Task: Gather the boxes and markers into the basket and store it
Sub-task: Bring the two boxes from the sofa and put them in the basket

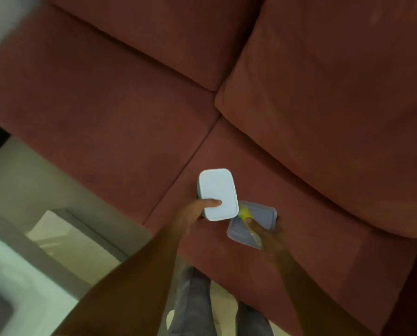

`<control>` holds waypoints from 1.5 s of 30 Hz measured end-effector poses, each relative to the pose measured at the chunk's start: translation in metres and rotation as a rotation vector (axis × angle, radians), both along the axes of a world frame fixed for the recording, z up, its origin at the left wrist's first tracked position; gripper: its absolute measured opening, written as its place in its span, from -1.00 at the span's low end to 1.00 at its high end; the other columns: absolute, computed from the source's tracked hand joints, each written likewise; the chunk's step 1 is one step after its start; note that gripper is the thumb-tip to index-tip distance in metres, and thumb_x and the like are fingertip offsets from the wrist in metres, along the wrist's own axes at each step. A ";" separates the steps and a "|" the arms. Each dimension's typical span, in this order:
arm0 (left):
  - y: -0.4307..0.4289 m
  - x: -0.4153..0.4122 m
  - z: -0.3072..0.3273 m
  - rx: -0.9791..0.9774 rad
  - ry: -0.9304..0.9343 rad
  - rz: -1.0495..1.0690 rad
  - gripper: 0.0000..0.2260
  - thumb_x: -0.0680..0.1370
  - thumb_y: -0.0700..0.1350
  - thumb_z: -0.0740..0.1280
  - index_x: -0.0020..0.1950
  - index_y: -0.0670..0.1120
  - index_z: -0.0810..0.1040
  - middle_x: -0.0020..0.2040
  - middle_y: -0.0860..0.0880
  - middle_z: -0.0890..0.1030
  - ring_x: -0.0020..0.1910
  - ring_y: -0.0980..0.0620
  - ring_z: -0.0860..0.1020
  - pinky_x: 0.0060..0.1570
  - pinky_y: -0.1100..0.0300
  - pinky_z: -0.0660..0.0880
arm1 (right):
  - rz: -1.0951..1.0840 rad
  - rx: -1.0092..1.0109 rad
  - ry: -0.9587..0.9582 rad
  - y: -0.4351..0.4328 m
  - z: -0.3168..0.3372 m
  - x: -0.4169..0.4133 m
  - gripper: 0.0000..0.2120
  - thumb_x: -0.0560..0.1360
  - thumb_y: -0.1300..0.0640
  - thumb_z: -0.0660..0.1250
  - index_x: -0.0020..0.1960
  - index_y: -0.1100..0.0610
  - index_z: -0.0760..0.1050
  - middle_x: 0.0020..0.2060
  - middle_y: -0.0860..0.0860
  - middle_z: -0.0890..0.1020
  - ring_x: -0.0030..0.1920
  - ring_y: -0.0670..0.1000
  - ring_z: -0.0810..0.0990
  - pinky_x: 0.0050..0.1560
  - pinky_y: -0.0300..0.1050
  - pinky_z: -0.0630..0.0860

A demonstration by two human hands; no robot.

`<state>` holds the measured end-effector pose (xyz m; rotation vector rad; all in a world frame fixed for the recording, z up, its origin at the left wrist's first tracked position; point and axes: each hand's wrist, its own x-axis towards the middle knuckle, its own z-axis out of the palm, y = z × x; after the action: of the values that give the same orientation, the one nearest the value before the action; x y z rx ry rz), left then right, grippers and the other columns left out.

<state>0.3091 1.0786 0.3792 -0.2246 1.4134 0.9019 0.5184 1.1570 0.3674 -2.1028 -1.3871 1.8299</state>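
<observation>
A pale blue lidded box (218, 194) is held over the sofa seat, my left hand (197, 210) gripping its near end with the thumb on the lid. Just to its right, my right hand (266, 235) grips a clear bluish box (258, 220) together with a yellow marker (245, 213) pressed against its lid. The two boxes touch at their corners. No basket is in view.
A reddish-brown sofa (105, 122) fills most of the view, with a large back cushion (335, 105) at the right. A low table (64, 238) stands on the pale floor at the lower left. My legs (193, 304) stand close to the sofa's front edge.
</observation>
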 end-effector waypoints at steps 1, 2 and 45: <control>-0.016 0.003 0.009 0.030 -0.042 0.077 -0.73 0.52 -0.26 0.38 0.22 -0.21 0.56 0.19 -0.14 0.63 0.03 -0.08 0.64 0.01 0.13 0.59 | 0.012 -0.031 0.045 0.000 0.008 0.003 -0.51 0.39 -0.01 0.54 0.24 0.11 0.50 0.04 0.04 0.63 0.10 0.10 0.64 -0.19 -0.26 0.57; -0.035 0.006 0.018 0.059 -0.072 0.159 -0.76 0.53 -0.29 0.35 0.20 -0.20 0.55 0.19 -0.16 0.63 0.02 -0.08 0.64 0.03 0.11 0.59 | 0.022 -0.038 0.081 0.001 0.018 0.002 -0.61 0.41 0.03 0.53 0.17 0.13 0.55 -0.01 0.07 0.66 0.10 0.14 0.66 -0.17 -0.24 0.62; -0.601 -0.194 -0.029 -0.583 0.110 1.982 -0.48 0.51 -0.08 0.45 0.40 -0.23 0.40 0.31 -0.19 0.53 0.24 -0.21 0.53 0.15 -0.01 0.55 | 2.521 0.322 0.193 -0.663 -0.013 -0.585 -0.51 0.53 0.02 0.38 0.34 0.14 0.26 0.17 0.15 0.54 0.10 0.20 0.58 0.14 0.14 0.55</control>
<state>0.1151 0.4776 0.3504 -2.2874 1.1776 1.9469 -0.0667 0.4936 0.3549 1.2091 -3.7777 0.8096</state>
